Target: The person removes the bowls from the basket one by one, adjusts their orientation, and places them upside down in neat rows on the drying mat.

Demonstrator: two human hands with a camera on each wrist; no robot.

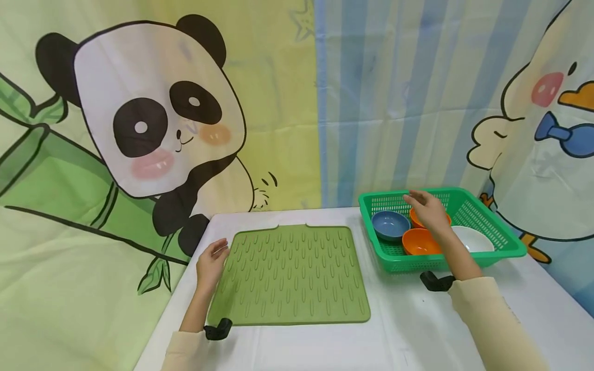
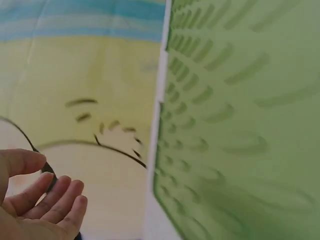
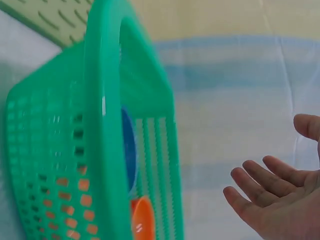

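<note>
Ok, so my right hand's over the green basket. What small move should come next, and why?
I'd probably lower the right hand toward the nearer orange bowl. The hand hovers above the basket, its fingers look relaxed and hold nothing, and that bowl sits just below, with its inside facing up.

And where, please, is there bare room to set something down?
The green mat is bare, as are the white table along its near edge and the strip between it and the green basket. Crowded: the basket, with a blue bowl, two orange bowls, a white bowl and the right hand above.
</note>
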